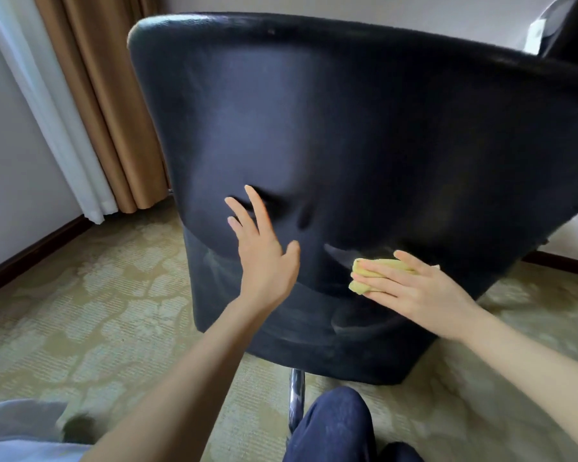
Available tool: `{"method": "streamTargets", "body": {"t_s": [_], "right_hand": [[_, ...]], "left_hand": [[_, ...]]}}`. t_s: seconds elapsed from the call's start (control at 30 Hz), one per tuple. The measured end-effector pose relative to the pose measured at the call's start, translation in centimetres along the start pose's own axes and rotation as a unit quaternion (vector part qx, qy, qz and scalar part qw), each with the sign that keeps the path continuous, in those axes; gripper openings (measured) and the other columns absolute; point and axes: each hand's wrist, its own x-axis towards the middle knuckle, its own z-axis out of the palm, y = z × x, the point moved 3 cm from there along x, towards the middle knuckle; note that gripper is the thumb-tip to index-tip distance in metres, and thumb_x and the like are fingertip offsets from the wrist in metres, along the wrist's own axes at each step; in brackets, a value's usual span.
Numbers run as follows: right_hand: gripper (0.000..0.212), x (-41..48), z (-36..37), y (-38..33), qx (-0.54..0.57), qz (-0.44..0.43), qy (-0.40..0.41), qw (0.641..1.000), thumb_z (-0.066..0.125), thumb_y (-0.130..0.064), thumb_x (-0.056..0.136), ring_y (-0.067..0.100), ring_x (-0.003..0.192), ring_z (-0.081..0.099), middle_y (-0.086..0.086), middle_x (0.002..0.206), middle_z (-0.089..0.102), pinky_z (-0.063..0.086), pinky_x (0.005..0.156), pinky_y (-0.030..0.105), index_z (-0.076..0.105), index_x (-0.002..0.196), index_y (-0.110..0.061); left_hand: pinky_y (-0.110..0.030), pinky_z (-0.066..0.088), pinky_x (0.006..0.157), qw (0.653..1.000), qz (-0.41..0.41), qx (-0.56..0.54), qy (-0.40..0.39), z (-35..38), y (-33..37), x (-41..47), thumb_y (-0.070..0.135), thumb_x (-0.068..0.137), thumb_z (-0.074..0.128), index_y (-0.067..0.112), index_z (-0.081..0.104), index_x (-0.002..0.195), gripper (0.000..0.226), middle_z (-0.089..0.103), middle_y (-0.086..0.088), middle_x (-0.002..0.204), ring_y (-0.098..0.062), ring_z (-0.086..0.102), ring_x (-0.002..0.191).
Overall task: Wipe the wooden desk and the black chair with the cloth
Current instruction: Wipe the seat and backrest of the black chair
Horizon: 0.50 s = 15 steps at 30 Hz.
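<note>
Chair (pixel 347 128), black, fills most of the view, its padded back turned toward the person and leaning a bit to the right. L hand (pixel 264 251) lies flat on the lower left part of the backrest, fingers straight and spread wide, thumb out to the right, palm pressing the padding, which dents and creases around the fingertips. It holds nothing.

R hand (pixel 411 288) sits lower right on the backrest, fingers straight and close together, pointing left, pressing the cloth (pixel 357 287) flat against the upholstery. Cloth is yellow, folded into a small pad, mostly hidden under the fingers w/ its edges poking out past the fingertips and above the knuckles. No pinch, just a flat press. Both forearms are bare.

Chrome leg (pixel 297 395) shows under the chair's near edge, beside the person's knee (pixel 334 425) in dark blue fabric at the bottom. Floor is patterned green-beige carpet (pixel 97 295). Far left: tan curtain (pixel 107 111) w/ white sheer curtain (pixel 47 111) beside it, both reaching approx. to the floor, and dark baseboard (pixel 30 258) along the wall. Pale blurred fabric (pixel 20 435) at near left corner; can't tell what it is.
</note>
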Motion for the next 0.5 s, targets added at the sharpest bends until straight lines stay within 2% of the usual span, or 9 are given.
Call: {"method": "streamTargets", "body": {"t_s": [0.03, 0.07, 0.1, 0.2, 0.33, 0.43, 0.5], "right_hand": [[0.054, -0.4, -0.4, 1.2, -0.007, 0.002, 0.017, 1.0, 0.054, 0.006, 0.082, 0.018, 0.138, 0.032, 0.0, 0.144, 0.045, 0.007, 0.116, 0.043, 0.056, 0.131, -0.015], [0.05, -0.6, -0.9, 2.4, -0.015, 0.007, 0.03, 0.999, 0.044, 0.005, 0.087, 0.019, 0.139, 0.031, 0.0, 0.144, 0.045, 0.008, 0.115, 0.044, 0.057, 0.13, -0.016], [0.049, -0.6, -1.5, 3.5, -0.021, 0.012, 0.047, 0.999, 0.042, 0.004, 0.089, 0.019, 0.138, 0.032, 0.0, 0.144, 0.045, 0.01, 0.115, 0.044, 0.057, 0.13, -0.017], [0.045, 0.8, -3.5, 6.4, -0.045, 0.039, 0.112, 0.992, 0.052, 0.001, 0.091, 0.019, 0.135, 0.036, 0.0, 0.144, 0.045, 0.011, 0.114, 0.046, 0.054, 0.131, -0.019], [0.038, 4.6, -5.6, 8.6, -0.058, 0.097, 0.217, 0.97, 0.057, -0.005, 0.094, 0.02, 0.131, 0.043, -0.001, 0.139, 0.05, 0.005, 0.116, 0.045, 0.056, 0.128, -0.021], [0.032, 7.9, -6.4, 8.2, -0.055, 0.149, 0.259, 0.953, 0.059, -0.01, 0.094, 0.018, 0.129, 0.046, -0.003, 0.136, 0.054, 0.004, 0.116, 0.046, 0.063, 0.122, -0.025], [0.031, 9.7, -6.4, 7.1, -0.047, 0.189, 0.265, 0.944, 0.06, -0.016, 0.095, 0.016, 0.128, 0.046, -0.005, 0.135, 0.054, 0.009, 0.115, 0.046, 0.063, 0.123, -0.027]], "left_hand": [[-0.047, 0.012, 0.115, 1.0, -0.003, 0.001, 0.006, 0.2, 0.3, 0.1, 0.007, 0.087, 0.05, 0.027, -0.024, 0.146, 0.097, -0.035, -0.009, 0.151, -0.043, -0.017, 0.141], [-0.048, 0.011, 0.113, 1.0, -0.004, 0.005, 0.012, 0.4, 0.5, 0.3, 0.007, 0.087, 0.048, 0.026, -0.024, 0.146, 0.095, -0.035, -0.01, 0.151, -0.045, -0.016, 0.141], [-0.049, 0.012, 0.113, 1.0, -0.004, 0.012, 0.017, 0.5, 0.6, 0.4, 0.006, 0.088, 0.046, 0.025, -0.024, 0.146, 0.093, -0.034, -0.011, 0.151, -0.045, -0.015, 0.141], [-0.053, 0.018, 0.112, 0.999, 0.003, 0.025, 0.026, 0.6, 0.5, 0.4, 0.003, 0.088, 0.043, 0.024, -0.022, 0.147, 0.09, -0.031, -0.012, 0.153, -0.044, -0.011, 0.142], [-0.055, 0.017, 0.112, 0.999, 0.011, 0.019, 0.023, 0.2, -0.1, 0.4, -0.003, 0.085, 0.035, 0.03, -0.02, 0.147, 0.09, -0.027, -0.007, 0.155, -0.038, -0.011, 0.144], [-0.054, 0.01, 0.115, 1.0, 0.014, 0.023, 0.014, -0.4, -0.5, 0.5, -0.004, 0.083, 0.032, 0.035, -0.021, 0.146, 0.092, -0.025, -0.003, 0.156, -0.034, -0.012, 0.145], [-0.054, 0.008, 0.115, 0.999, 0.007, 0.033, 0.004, -0.8, -0.8, 0.8, -0.004, 0.082, 0.034, 0.036, -0.022, 0.146, 0.094, -0.026, -0.002, 0.156, -0.034, -0.012, 0.145]]}}
